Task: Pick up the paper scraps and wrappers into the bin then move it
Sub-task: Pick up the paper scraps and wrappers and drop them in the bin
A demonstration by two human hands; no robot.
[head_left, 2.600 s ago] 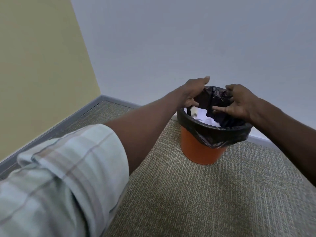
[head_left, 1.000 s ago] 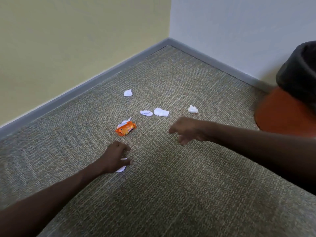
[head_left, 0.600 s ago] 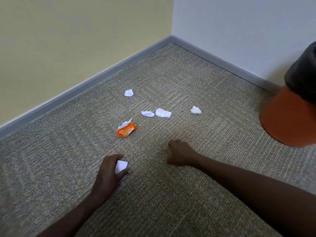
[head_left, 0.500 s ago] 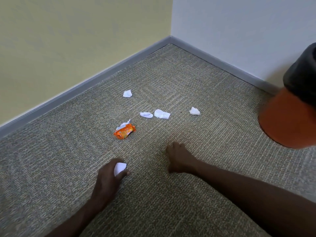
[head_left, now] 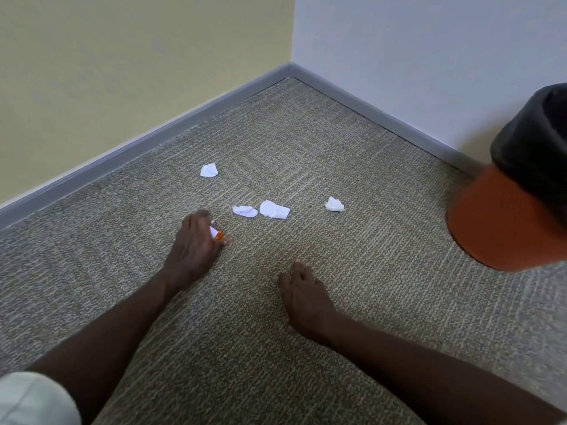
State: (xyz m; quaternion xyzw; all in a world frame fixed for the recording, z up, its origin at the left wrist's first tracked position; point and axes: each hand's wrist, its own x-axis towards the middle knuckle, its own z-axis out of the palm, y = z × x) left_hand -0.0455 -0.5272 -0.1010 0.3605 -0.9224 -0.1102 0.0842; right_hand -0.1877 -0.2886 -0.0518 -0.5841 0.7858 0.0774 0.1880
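Observation:
My left hand (head_left: 194, 245) is curled over the orange wrapper (head_left: 218, 235) on the carpet, with a white paper scrap held in the same fingers; only a sliver of each shows. My right hand (head_left: 302, 294) rests on the carpet, fingers loosely bent, holding nothing. Several white paper scraps lie beyond: one far left (head_left: 209, 170), two side by side in the middle (head_left: 244, 211) (head_left: 274, 209), one to the right (head_left: 334, 204). The orange bin (head_left: 503, 222) with its black liner (head_left: 535, 145) stands at the right edge.
A grey baseboard (head_left: 153, 139) runs along the yellow wall on the left and the white wall behind, meeting in a corner. The carpet (head_left: 383, 302) fills the floor between my arms and the bin.
My left hand, with the white scrap it picked up, moved forward onto the orange wrapper and closed over it. My right hand stayed resting on the carpet.

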